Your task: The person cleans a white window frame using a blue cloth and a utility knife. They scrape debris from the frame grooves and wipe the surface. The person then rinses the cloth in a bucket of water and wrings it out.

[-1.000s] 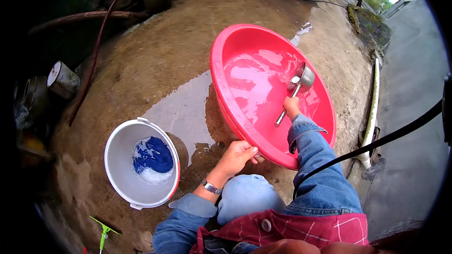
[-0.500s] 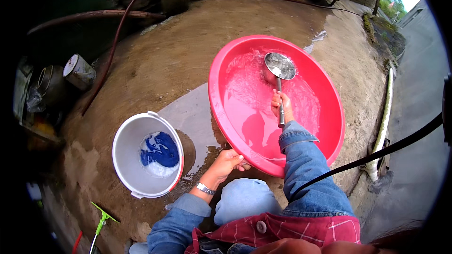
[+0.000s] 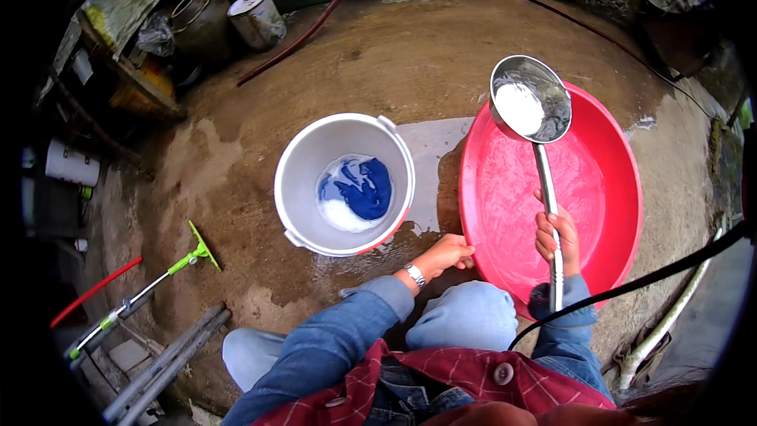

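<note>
My right hand [image 3: 557,233] is wrapped round the long handle of a metal ladle [image 3: 560,122]. Its round bowl is raised above the far left rim of a big red basin [image 3: 628,213] and appears to hold water with a bright glare on it. Shallow, rippled water covers the basin's bottom. At the basin's near left rim, my left hand [image 3: 448,252] pinches the edge, a metal watch on its wrist. Left of the basin stands a white bucket [image 3: 298,181] with a wet blue cloth [image 3: 368,189] and white suds at its bottom.
A green-headed squeegee [image 3: 201,248], a red stick [image 3: 98,290] and grey poles [image 3: 169,363] lie at the left. Behind are a paint can [image 3: 257,20], a brown jar [image 3: 199,24] and a hose [image 3: 315,28]. A black cable [image 3: 646,272] crosses near my right forearm.
My right hand has lifted the ladle from low over the basin's water to above its far rim. The view has shifted left, while my left hand stays at the rim.
</note>
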Demonstrator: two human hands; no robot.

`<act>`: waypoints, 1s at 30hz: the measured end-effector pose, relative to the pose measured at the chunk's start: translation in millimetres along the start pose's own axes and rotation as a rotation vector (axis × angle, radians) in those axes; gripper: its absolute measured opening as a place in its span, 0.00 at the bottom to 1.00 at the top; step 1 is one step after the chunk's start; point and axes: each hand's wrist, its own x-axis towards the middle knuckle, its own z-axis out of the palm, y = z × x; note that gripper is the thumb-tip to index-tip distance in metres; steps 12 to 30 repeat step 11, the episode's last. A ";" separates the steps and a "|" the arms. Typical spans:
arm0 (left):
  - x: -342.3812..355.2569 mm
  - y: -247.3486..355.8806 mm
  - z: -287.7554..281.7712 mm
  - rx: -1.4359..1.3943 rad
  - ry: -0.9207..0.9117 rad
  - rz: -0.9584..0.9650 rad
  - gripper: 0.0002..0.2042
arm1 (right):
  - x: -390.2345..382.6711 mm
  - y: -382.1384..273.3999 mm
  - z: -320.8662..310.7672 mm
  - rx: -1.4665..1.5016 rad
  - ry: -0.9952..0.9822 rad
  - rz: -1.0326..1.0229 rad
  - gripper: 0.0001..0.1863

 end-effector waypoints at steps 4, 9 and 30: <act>3.0 -6.8 0.6 -0.042 0.087 -0.026 0.08 | -31.9 -13.1 56.2 -0.220 0.023 0.125 0.27; 10.9 -17.4 6.0 -0.083 0.073 0.028 0.08 | -44.7 -7.9 96.8 -0.317 -0.011 0.216 0.28; 8.2 -19.3 5.0 -0.087 0.070 0.044 0.09 | -41.0 -4.8 108.1 -0.385 -0.055 0.266 0.29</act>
